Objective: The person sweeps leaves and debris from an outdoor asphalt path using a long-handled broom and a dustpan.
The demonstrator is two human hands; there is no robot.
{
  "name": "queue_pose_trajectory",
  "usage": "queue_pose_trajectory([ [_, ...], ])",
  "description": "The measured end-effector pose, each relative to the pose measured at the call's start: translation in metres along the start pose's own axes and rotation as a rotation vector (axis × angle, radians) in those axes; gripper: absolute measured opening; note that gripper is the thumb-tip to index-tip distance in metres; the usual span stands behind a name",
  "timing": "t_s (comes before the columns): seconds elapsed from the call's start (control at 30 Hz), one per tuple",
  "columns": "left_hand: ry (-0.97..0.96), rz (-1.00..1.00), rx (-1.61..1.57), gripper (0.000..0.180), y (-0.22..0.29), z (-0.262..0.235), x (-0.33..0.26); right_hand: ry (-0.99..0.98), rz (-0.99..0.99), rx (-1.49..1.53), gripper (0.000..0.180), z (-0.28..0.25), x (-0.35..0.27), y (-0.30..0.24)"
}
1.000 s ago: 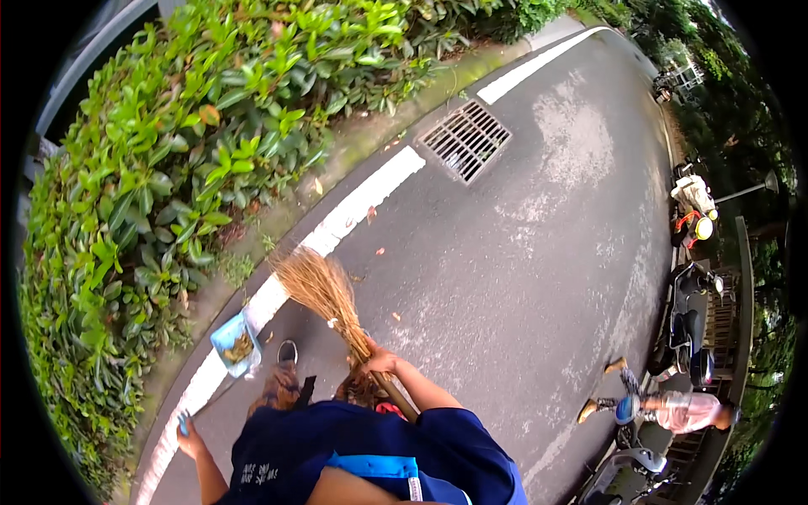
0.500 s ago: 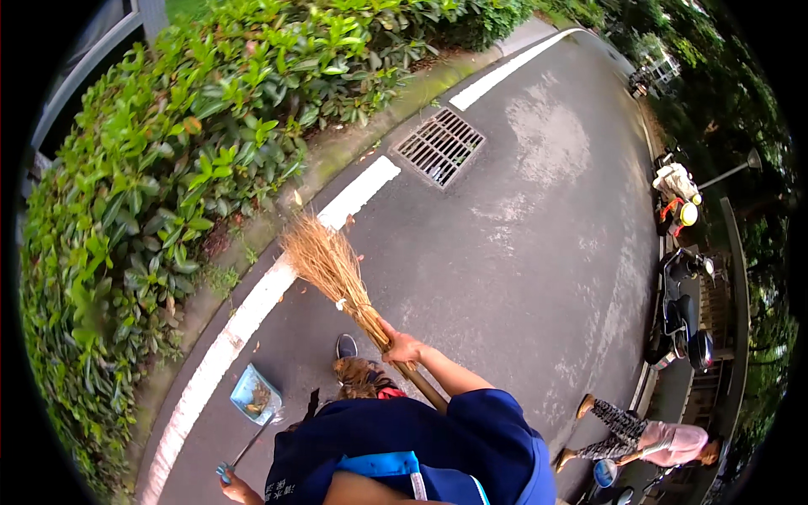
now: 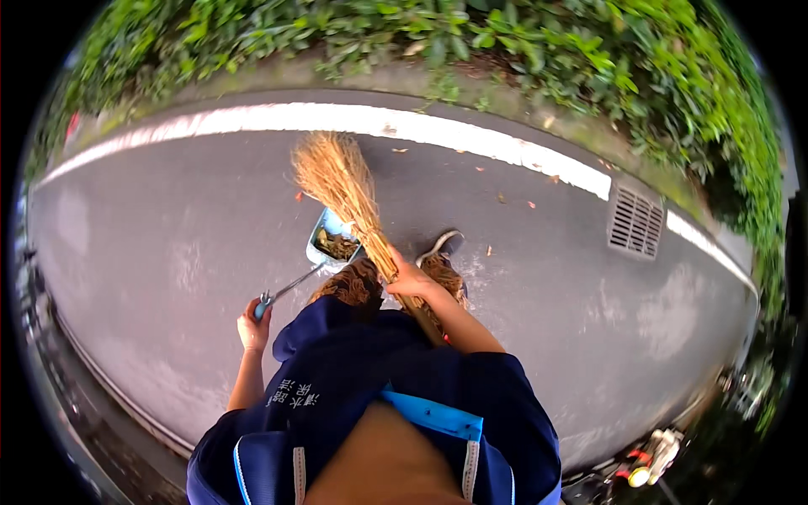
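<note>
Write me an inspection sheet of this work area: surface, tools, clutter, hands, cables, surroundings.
Surface: dark-grey asphalt road with paler patches.
Tools: tan twig broom; light-blue open-topped dustpan holding brown and yellowish leaves.
Clutter: small reddish and tan scattered bits on the road.
Hands: left hand, fingers closed on the dustpan's blue grip; right hand closed around the broom.
Cables: nothing seen.
Surroundings: white painted edge line, green leafy hedge, grey barred drain grate.

Grey road [image 3: 547, 286]; small scattered leaves [image 3: 400, 151]
</note>
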State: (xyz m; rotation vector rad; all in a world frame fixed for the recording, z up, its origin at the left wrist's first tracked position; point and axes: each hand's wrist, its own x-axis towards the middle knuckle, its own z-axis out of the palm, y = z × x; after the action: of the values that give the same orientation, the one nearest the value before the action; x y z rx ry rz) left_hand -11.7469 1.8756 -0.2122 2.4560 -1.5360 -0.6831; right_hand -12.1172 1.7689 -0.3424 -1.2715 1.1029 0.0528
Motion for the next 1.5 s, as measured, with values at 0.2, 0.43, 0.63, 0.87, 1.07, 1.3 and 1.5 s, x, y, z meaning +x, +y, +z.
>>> queue_pose_trajectory([
  [0.2,0.054,-0.176,0.023,0.027,-0.051,-0.002,-0.058,-0.195,-0.014,-0.191,0.110,0.088,0.094,-0.045],
  [0.43,0.090,-0.290,0.008,0.030,-0.061,0.009,-0.080,-0.185,0.119,-0.068,0.110,0.071,0.086,0.009],
  [0.63,0.053,-0.103,0.074,0.028,-0.028,0.005,-0.055,0.128,0.345,0.129,0.108,-0.003,-0.017,0.067],
  [0.87,-0.028,0.028,0.133,0.027,0.040,0.022,-0.023,0.484,0.309,0.450,0.104,-0.029,-0.112,0.173],
  [1.07,0.014,0.112,0.145,0.029,0.104,0.036,-0.015,0.687,0.424,0.589,0.103,-0.072,-0.210,0.199],
  [1.3,0.093,0.237,0.091,0.031,0.194,0.054,0.003,0.588,0.372,0.615,0.108,-0.062,-0.262,0.197],
  [1.5,0.073,0.407,0.128,0.033,0.274,0.080,0.035,0.562,0.271,0.746,0.106,-0.043,-0.238,0.240],
])
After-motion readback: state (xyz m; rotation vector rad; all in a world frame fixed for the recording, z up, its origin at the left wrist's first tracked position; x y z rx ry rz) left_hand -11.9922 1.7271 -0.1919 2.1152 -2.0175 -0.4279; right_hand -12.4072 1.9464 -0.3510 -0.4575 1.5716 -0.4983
